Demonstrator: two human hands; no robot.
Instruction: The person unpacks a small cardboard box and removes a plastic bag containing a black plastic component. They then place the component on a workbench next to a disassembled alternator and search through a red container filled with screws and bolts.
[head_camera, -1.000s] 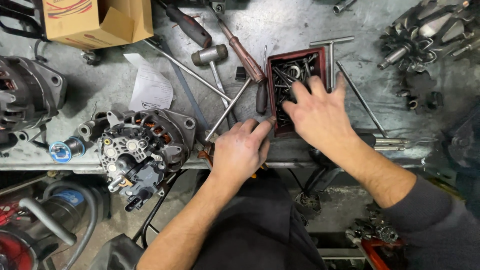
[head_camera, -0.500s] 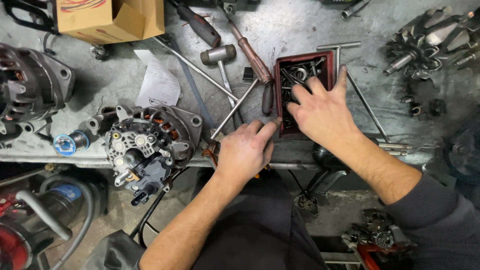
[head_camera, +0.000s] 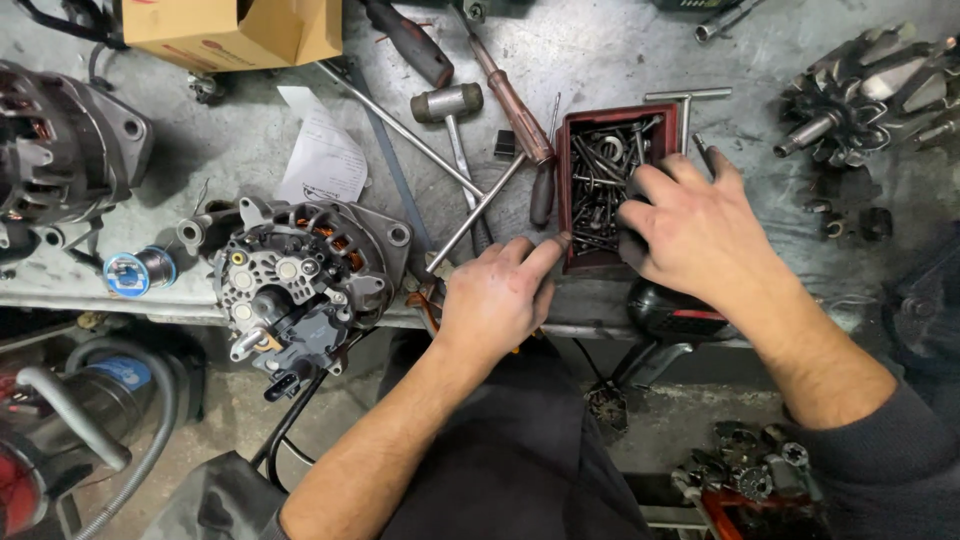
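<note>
1. Hardware fills the red tray near the front edge of the table; the right hand lies over its right half, fingers spread and dipped among the bolts, holding nothing that I can see
2. Left hand rests beside the tray, forefinger touching its lower left corner, grip loose and empty
3. Risk: the tray sits close to the edge, so a hard rake through it could tip it or flick bolts to the floor
4. Risk: bolt ends could nick the fingers
5. Risk: the alternator overhangs the edge and a bump from the left forearm could drop it
6. Count: 1 tray, 2 hands, 1 hammer, 2 screwdrivers, 1 cardboard box, 1 alternator at the front
</note>
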